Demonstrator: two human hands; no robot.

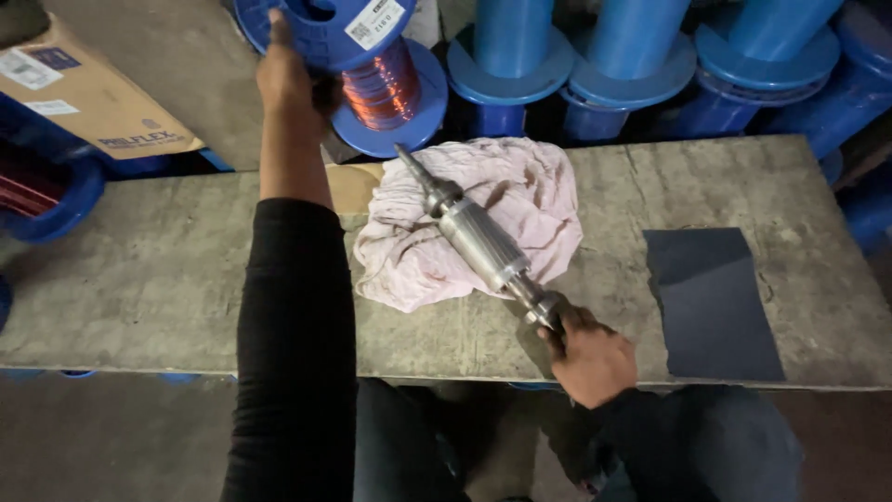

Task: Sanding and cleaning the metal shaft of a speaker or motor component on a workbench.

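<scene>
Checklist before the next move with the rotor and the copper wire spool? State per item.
1. Right hand grips rotor at its near shaft end: ok.
2. Rotor lies across the pink rag, not bare on the bench: ok.
3. Left hand on the blue flange of the copper wire spool: ok.
4. Loose wire end located: cannot tell.
5. Dark abrasive sheet lies flat, apart from the rotor: ok.
6. Far shaft tip clear of the spool: cannot tell.

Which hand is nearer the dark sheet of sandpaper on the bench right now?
The right hand. It grips the end of the metal rotor shaft just left of the dark sheet. The left hand is far off, on the blue wire spool.
</scene>
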